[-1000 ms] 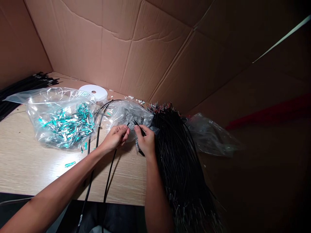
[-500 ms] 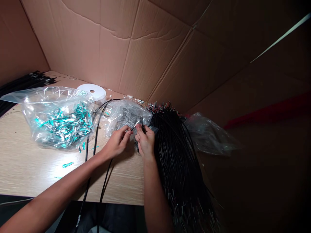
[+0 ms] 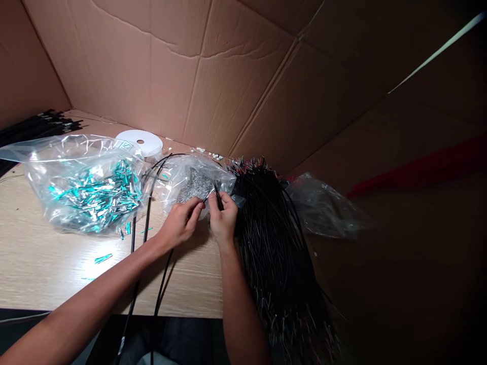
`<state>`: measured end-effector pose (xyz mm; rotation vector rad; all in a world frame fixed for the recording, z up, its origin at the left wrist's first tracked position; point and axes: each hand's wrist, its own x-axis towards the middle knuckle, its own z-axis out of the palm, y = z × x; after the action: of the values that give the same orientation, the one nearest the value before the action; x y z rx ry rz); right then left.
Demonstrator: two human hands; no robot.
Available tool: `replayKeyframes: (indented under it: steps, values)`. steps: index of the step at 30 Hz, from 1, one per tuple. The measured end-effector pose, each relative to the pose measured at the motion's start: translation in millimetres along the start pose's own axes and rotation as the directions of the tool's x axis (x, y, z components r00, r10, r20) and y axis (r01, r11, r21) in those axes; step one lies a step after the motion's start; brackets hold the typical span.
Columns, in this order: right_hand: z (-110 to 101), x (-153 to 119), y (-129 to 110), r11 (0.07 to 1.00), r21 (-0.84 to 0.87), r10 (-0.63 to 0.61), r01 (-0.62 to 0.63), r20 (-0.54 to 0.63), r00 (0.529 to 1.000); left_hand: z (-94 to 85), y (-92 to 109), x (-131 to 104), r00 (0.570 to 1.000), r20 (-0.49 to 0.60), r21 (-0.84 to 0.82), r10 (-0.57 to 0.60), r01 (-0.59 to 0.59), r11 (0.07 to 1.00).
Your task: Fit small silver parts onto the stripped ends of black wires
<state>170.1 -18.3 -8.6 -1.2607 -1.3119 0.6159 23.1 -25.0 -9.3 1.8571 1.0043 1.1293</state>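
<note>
My left hand is closed in a pinch around the end of a thin black cable, whose length hangs down past the table edge. Close beside it, my right hand grips slim black tweezers, their tips pointing up and away from me. A small pale tip shows between the two hands; its detail is too fine to make out. Just behind the hands lies a clear bag of small silvery metal pieces.
A larger clear bag holds green and silver foil strips; a few strips lie loose. To the right is a thick bundle of black cables with stripped ends. A white disc, an empty-looking plastic bag and cardboard walls surround the table.
In my right hand the tweezers have turned more upright, with tips now showing above the fingers. The left hand keeps its pinch on the cable. The whole view has shifted slightly.
</note>
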Motion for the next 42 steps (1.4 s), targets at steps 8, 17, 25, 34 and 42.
replayKeyframes:
  steps: [8,17,25,34,42]
  values:
    - [2,-1,-9,1.0,-0.028,-0.01,0.008,-0.062,0.998,0.1,-2,0,1.0,0.0,0.056,0.016,-0.016,0.998]
    - [7,-8,-9,1.0,-0.008,-0.014,0.014,-0.027,1.0,-0.3,1,0,0.999,-0.046,-0.023,-0.023,0.022,0.999]
    - [-12,-1,-15,0.992,-0.083,-0.081,0.091,0.124,0.989,-7.4,-8,13,0.94,0.115,-0.646,-0.322,0.317,0.694]
    - [-14,0,-4,0.963,-0.232,-0.108,0.14,0.143,0.984,-15.6,-2,17,0.87,0.249,-0.814,-0.426,0.427,0.395]
    - [-15,3,-3,0.936,-0.316,-0.096,0.156,0.196,0.976,-13.0,-6,16,0.895,0.22,-0.735,-0.388,0.414,0.537]
